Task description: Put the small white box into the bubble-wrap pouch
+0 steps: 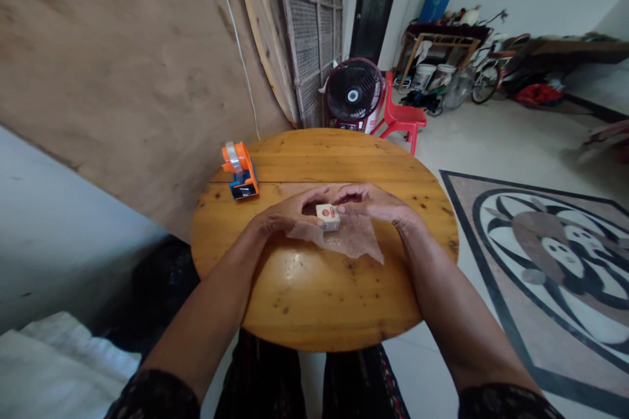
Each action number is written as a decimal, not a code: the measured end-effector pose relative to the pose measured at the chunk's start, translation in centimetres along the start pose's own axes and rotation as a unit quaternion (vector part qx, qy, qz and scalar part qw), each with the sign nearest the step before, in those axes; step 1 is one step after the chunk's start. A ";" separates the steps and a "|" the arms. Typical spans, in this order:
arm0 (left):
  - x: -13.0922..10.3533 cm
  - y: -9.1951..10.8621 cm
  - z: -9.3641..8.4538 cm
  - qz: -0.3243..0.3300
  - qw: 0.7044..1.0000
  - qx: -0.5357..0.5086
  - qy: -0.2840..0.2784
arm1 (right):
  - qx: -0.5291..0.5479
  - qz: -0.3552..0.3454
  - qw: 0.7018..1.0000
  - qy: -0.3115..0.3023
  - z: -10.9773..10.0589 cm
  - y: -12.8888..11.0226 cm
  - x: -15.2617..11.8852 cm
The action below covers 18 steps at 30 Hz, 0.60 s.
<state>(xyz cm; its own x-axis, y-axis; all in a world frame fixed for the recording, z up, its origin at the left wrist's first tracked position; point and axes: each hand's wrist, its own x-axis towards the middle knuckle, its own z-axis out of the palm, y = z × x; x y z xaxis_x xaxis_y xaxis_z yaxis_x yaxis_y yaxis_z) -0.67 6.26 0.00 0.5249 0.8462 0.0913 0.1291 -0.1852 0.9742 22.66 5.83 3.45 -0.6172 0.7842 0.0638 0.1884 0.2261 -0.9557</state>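
Note:
A small white box (327, 217) with red print on its top sits on a crumpled sheet of bubble wrap (361, 236), near the middle of the round wooden table (304, 314). From the left, my left hand (297, 209) curves around the box, its thumb against the near left side. My right hand (371, 201) comes in from the right with bent fingers, its thumb tip at the box's right upper edge. The far side of the box and some fingertips are hidden. An orange and blue tape dispenser (240, 170) with a clear roll stands at the table's left edge.
Behind the table are a dark fan (352, 95) and a red plastic chair (403, 114). A tan board (122, 46) leans along the left. A bicycle (486, 75) and a cluttered wooden stand (442, 39) are farther back. A panda floor pattern (555, 249) lies right.

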 end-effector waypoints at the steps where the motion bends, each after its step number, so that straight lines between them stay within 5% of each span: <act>1: 0.1 -0.1 0.0 0.013 0.999 0.012 -0.038 | 0.008 -0.006 1.000 0.012 0.0 0.5 0.2; 4: 0.5 -1.0 -0.2 0.055 0.992 0.010 -0.114 | -0.029 -0.020 0.998 0.051 -0.2 2.3 0.9; 9: 0.9 -2.7 -0.5 0.040 0.990 0.068 -0.113 | -0.114 -0.046 0.979 0.163 -1.3 5.5 2.3; 18: -0.1 -1.6 -0.3 0.014 0.982 0.146 -0.116 | -0.374 -0.008 0.916 0.143 -0.1 6.6 3.3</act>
<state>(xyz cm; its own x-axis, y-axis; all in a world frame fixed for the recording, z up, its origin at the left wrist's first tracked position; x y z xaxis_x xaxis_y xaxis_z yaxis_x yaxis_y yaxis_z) -1.19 6.58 -1.47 0.7048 0.7085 0.0356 0.3292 -0.3711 0.8683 21.95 9.94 -2.63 -0.4185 0.8728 0.2513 0.7187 0.4874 -0.4959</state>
